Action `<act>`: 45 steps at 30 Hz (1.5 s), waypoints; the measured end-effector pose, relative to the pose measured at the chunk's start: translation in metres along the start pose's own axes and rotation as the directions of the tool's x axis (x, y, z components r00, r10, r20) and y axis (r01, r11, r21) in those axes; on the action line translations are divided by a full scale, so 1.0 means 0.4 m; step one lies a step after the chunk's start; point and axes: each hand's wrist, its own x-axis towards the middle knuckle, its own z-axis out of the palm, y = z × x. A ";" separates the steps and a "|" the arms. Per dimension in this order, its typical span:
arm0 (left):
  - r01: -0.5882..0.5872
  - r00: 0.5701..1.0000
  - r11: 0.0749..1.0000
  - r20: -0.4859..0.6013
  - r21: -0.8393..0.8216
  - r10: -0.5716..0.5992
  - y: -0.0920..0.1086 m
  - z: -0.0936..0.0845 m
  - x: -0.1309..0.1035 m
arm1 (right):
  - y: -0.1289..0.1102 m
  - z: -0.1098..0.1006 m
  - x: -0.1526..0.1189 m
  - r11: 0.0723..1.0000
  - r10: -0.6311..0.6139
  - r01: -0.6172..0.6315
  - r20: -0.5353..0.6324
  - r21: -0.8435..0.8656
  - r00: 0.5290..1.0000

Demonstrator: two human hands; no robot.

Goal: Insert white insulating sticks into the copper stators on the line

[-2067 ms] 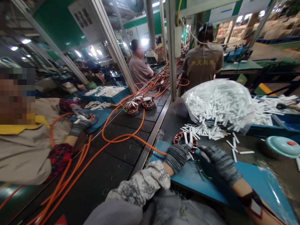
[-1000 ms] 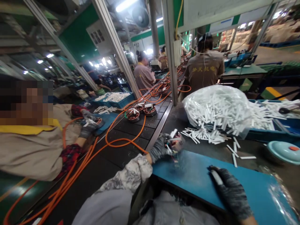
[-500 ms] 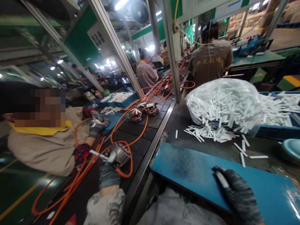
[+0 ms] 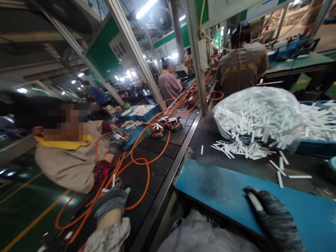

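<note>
Stator sat partly hidden behind left hand; right hand lay over blue mat; neither grip could be determined.

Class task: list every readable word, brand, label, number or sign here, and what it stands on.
"天机电": yellow characters on the back of a brown shirt; the character before is blurred.
Farther co-worker's shirt: yellow mark, too small to read.
White sheet on the green board: dark marks, too small.
</note>
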 end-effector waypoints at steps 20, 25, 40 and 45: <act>-0.759 0.638 0.651 -0.193 0.004 0.745 0.766 -0.089 0.206 | -0.020 -0.001 0.005 0.996 -0.067 0.064 -0.056 -0.056 0.996; -0.774 0.625 0.633 -0.165 0.002 0.763 0.833 -0.085 0.259 | -0.025 -0.002 0.009 0.996 -0.069 0.065 -0.062 -0.066 0.996; -0.909 0.363 0.291 -0.226 -0.297 0.904 0.708 -0.046 0.184 | -0.027 0.002 0.008 0.987 -0.138 0.127 -0.114 -0.099 0.984; -0.828 0.314 0.161 -0.208 -0.537 0.926 0.613 -0.056 0.116 | -0.028 0.006 0.010 0.982 -0.162 0.148 -0.126 -0.113 0.979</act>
